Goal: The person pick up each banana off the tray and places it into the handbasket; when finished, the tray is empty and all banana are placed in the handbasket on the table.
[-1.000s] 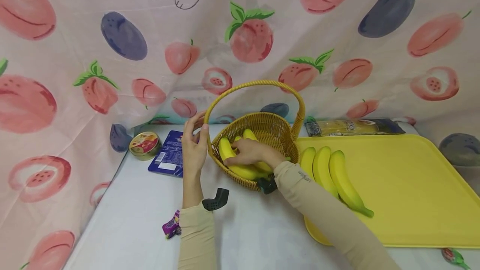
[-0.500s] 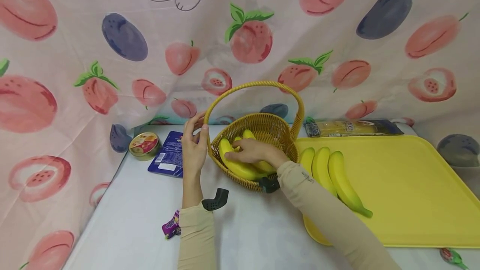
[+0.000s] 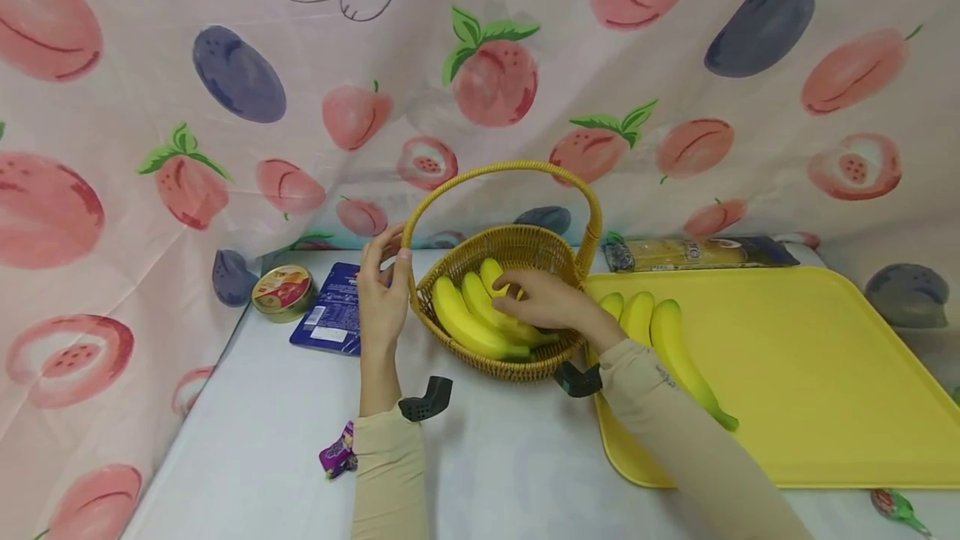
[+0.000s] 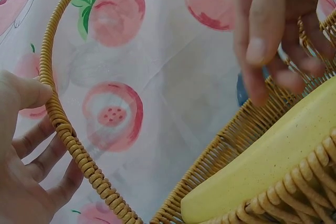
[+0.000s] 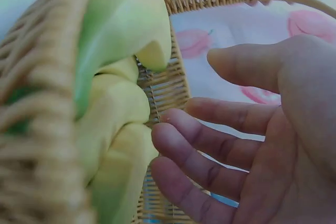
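Note:
A wicker basket (image 3: 534,244) stands on the white table, with three yellow bananas (image 3: 467,325) side by side in it. My left hand (image 3: 381,297) holds the left side of the basket's arched handle (image 3: 501,170); in the left wrist view the thumb (image 4: 32,92) lies on one side and the fingers pass behind. Over the right part of the basket is my right hand (image 3: 553,303), partly covering the rightmost banana. Its fingers are spread and loosely bent with nothing between them. The right wrist view shows that palm (image 5: 273,166) beside the banana tips.
Right of the basket lies a yellow tray (image 3: 817,373) bearing three more bananas (image 3: 678,348), partly behind the right sleeve. A long pasta-like packet (image 3: 697,253) lies behind it. At left are a round tin (image 3: 283,293), a blue pouch (image 3: 328,311) and a purple wrapper (image 3: 339,452).
My right hand has let go of the left banana in the basket and moved up and right, uncovering the bananas. The left hand stays on the handle.

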A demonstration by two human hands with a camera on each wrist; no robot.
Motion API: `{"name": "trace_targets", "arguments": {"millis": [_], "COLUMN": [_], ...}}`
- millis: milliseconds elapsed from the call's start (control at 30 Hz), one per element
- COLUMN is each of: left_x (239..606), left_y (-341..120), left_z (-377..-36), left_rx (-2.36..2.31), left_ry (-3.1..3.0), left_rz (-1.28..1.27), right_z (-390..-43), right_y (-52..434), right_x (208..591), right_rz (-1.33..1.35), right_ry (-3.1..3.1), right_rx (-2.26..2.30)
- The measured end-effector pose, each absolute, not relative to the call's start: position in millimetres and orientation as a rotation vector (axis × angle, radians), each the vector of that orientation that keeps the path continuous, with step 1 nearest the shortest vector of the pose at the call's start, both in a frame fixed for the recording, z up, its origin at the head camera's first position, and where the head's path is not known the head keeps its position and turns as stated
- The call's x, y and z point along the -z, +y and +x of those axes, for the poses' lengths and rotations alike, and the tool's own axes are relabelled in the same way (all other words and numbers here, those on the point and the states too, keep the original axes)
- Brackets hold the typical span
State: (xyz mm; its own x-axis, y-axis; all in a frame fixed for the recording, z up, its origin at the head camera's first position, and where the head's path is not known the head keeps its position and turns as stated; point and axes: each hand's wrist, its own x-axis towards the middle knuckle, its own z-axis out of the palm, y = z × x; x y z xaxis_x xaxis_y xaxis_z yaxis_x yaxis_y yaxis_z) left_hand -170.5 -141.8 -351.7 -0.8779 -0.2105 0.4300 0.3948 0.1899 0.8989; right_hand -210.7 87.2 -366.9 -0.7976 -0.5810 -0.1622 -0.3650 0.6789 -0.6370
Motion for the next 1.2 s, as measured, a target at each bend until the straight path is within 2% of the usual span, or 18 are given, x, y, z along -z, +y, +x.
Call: {"name": "trace_targets", "arguments": {"millis": [633,1200], "left_x": [353,354], "left_y": [-143,-142], "left_z": [-170,-169], "left_rx": [1.724,1.727], "left_ry": [-2.025,-2.030], "left_rz": [-0.150,-0.152], "right_z": [-182,-159], "right_y": [154,218], "right_x": [373,385], "right_rz": [-0.610,-0.373], "right_ry": [2.669,2.805], "right_rx": [1.213,1.203]}}
